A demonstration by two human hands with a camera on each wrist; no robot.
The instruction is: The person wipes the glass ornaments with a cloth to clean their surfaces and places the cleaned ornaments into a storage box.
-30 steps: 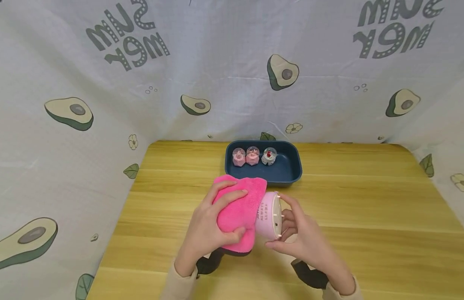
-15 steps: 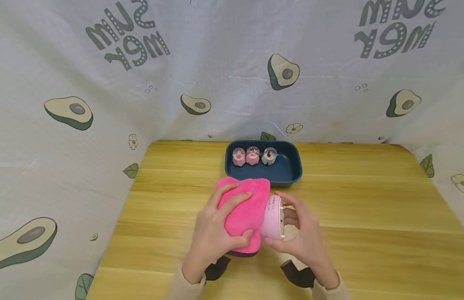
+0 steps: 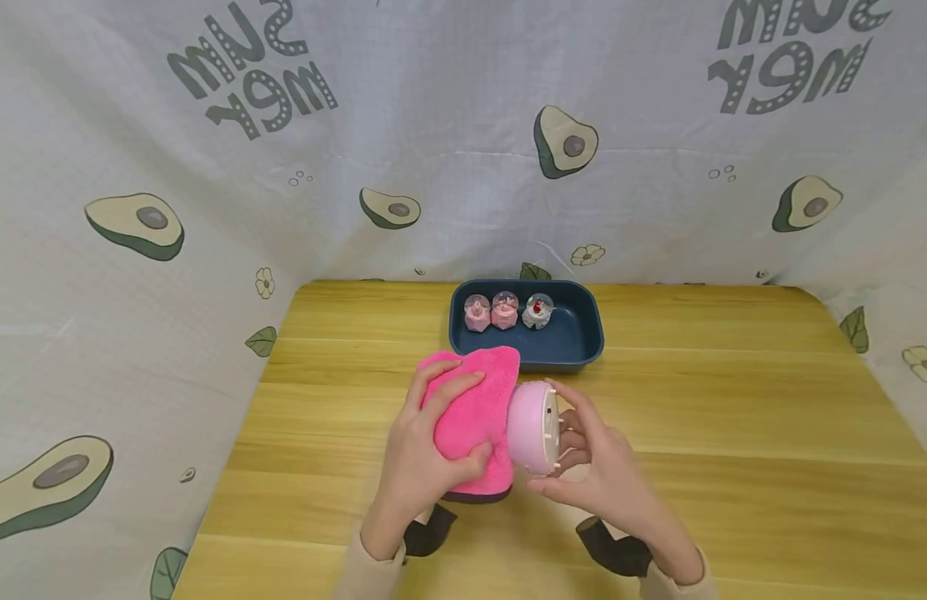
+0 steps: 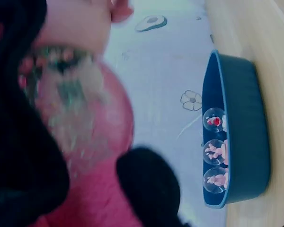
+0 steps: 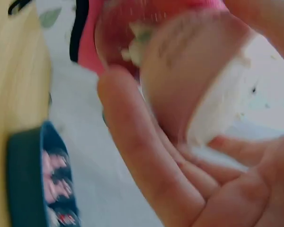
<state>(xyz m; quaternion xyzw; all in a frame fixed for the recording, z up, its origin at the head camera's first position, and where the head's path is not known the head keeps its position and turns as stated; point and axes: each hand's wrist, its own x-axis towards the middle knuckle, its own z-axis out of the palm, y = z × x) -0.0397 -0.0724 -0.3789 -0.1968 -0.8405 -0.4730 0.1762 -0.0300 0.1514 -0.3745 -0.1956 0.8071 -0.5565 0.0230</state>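
Observation:
A pink fleecy cloth (image 3: 474, 417) with a dark edge is wrapped over the glass dome of a snow globe (image 3: 528, 427), which lies on its side in the air above the table. My left hand (image 3: 418, 454) grips the dome through the cloth, fingers spread over the top and thumb in front. My right hand (image 3: 613, 479) holds the pink base at its rim between fingers and thumb, with its pale underside toward the palm. The left wrist view shows some of the clear dome (image 4: 85, 109) with blurred figures inside. Lettering runs round the base (image 5: 189, 71) in the right wrist view.
Beyond the hands, a dark blue tray (image 3: 578, 333) stands near the back of the wooden table (image 3: 734, 400). In it sit two small pink snow globes (image 3: 504, 312) and a white one (image 3: 538, 312) with a red figure. An avocado-print curtain (image 3: 463, 167) hangs behind.
The snow globe has turned in my hands: the lettering on its base, earlier facing up, is now out of the head view. Both hands shifted right, then back left, with cloth and globe.

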